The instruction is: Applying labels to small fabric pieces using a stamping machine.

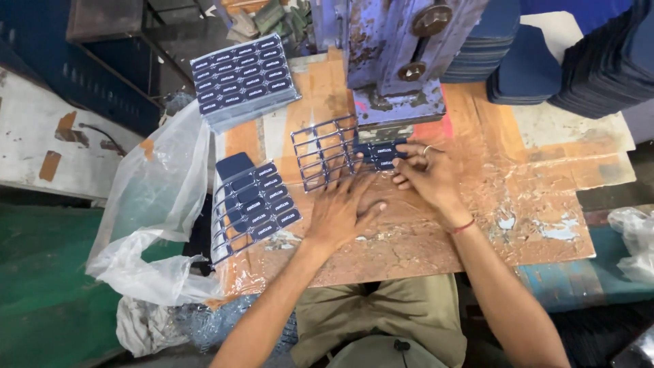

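My left hand (343, 210) lies flat on the brown board (477, 225), fingers spread, just below an empty dark-blue punched-out grid frame (325, 154). My right hand (427, 176) grips the frame's right end, where a few small dark-blue labels (383, 156) still sit under the blue press head (398, 61). A ring shows on one right-hand finger and a red thread on the wrist. To the left lies a stack of punched sheets with labels still in them (255, 206).
A thicker stack of uncut dark-blue label sheets (244, 76) stands at the back left. Piles of dark-blue cards (565, 61) fill the back right. A clear plastic bag (160, 204) hangs off the board's left edge, above the green floor.
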